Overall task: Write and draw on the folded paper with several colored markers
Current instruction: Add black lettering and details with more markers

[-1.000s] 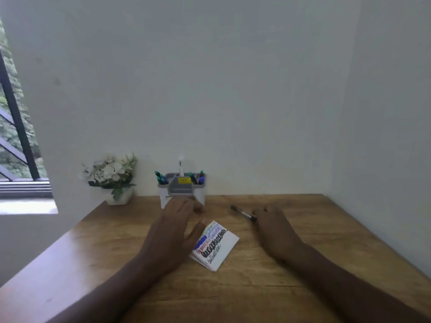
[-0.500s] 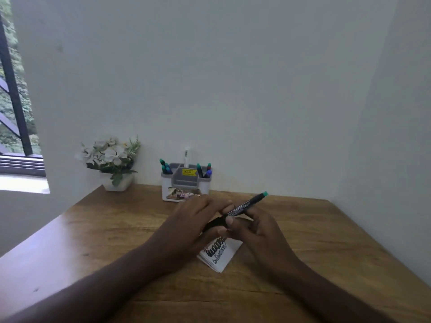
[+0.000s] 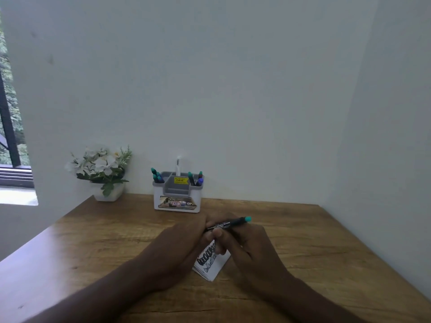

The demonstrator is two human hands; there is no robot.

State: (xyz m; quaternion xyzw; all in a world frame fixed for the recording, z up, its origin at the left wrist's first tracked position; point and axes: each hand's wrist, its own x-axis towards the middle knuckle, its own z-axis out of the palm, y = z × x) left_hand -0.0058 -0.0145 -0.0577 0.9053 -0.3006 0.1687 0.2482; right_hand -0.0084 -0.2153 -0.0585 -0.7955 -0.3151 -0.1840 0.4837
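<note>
A black marker (image 3: 229,223) with a teal end lies nearly level above the desk, its teal end pointing right. My right hand (image 3: 247,243) grips its barrel. My left hand (image 3: 184,238) closes on the marker's left end, where the cap or tip is hidden by fingers. Below both hands lies the folded white paper (image 3: 211,264), with black looped lettering showing; its upper part is covered by my hands.
A white and grey organizer (image 3: 177,201) holding several markers stands at the back of the wooden desk (image 3: 93,241). A white pot of flowers (image 3: 105,173) sits back left. Walls close the back and right; a window is at far left.
My right hand picked the marker up off the desk and brought it over the paper. My left hand left the paper and closed on the marker's left end.
</note>
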